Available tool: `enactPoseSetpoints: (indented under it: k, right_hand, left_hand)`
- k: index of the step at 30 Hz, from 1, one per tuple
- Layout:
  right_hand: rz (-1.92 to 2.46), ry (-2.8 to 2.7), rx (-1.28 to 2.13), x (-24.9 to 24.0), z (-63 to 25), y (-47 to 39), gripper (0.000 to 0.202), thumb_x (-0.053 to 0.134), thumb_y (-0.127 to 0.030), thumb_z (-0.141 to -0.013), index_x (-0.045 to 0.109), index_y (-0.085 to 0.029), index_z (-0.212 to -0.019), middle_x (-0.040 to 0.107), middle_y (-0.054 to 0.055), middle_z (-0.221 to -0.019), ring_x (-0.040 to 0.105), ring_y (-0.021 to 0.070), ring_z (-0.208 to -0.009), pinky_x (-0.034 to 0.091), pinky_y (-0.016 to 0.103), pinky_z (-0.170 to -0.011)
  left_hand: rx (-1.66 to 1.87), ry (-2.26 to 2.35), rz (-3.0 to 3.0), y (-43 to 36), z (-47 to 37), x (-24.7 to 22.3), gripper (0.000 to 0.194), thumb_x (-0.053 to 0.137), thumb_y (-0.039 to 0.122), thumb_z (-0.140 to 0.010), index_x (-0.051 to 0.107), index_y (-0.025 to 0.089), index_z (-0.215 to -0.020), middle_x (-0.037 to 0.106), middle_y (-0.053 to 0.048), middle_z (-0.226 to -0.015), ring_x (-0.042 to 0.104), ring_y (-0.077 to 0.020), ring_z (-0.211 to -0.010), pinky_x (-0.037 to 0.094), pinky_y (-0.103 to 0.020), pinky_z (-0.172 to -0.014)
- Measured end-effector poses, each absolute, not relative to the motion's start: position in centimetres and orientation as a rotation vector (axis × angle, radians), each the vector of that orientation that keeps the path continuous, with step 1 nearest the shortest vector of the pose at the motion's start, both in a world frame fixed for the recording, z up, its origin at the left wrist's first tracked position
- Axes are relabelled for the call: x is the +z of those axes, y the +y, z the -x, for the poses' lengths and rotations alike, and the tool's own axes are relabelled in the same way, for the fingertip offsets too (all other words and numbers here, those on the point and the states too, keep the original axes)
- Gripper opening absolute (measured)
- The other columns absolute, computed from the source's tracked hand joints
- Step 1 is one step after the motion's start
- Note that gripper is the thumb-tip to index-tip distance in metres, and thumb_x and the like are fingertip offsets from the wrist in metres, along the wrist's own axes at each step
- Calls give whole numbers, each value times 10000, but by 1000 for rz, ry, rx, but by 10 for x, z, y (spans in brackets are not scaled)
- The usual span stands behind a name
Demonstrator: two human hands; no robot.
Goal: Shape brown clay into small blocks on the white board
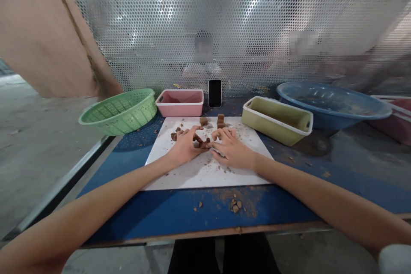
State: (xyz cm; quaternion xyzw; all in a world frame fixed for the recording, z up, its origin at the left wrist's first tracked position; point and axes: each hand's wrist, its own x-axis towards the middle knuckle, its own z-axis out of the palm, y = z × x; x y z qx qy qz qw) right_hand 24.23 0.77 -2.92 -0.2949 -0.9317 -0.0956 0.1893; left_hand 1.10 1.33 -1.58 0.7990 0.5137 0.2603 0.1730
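My left hand (184,147) grips a dark brown clay piece (199,140) between thumb and fingers, low over a white board (180,180). From the other side my right hand (231,147) meets it with bent fingers, the fingertips pressed at the piece's right end. Part of the piece is hidden by the fingers, so its full shape does not show. Beyond the hands stand a small brown clay block (203,121) and a taller brown clay shape (220,120). Brown lumps (174,136) lie just left of my left hand, and crumbs are scattered over the board.
A green basket (128,113) and a pink bin (181,109) stand at the back left. An upright phone (215,93), an olive bin (272,124) and a blue basin (334,102) follow rightward. Perforated metal (224,21) closes the back. Loose clods (236,206) lie on the blue tabletop (144,218).
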Motion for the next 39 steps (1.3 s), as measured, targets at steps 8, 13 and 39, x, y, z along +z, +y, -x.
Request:
enactPoseSetpoints:
  k: [8,13,39]
  right_hand:
    - [863,-2626,-181,-27,-240,7,336,468,-394,-1090,711,-186,-1193,538,164,-1275,478,338,-1184,393,529,-1026]
    - [859,-2633,-141,-27,-241,7,334,497,-408,-1081,690,-215,-1273,536,154,-1275,486,338,-1181,400,539,-1008]
    - [810,-2417,-163,-31,-248,7,256,482,-283,-1077,709,-185,-1009,580,136,-1138,524,280,-1097,403,467,-962]
  left_hand:
    - [751,1427,-2291,11,-11,-16,665,781,423,-817,508,233,-1392,808,-57,-1028,704,-363,-1153,352,-575,-1083]
    - [763,1438,-2279,11,-12,-17,647,760,421,-810,518,222,-1377,807,-65,-1022,708,-353,-1128,349,-574,-1094]
    - [482,1352,-2807,64,63,13,306,626,474,-932,806,261,-1058,744,-94,-1136,529,-324,-1143,332,-505,-1057]
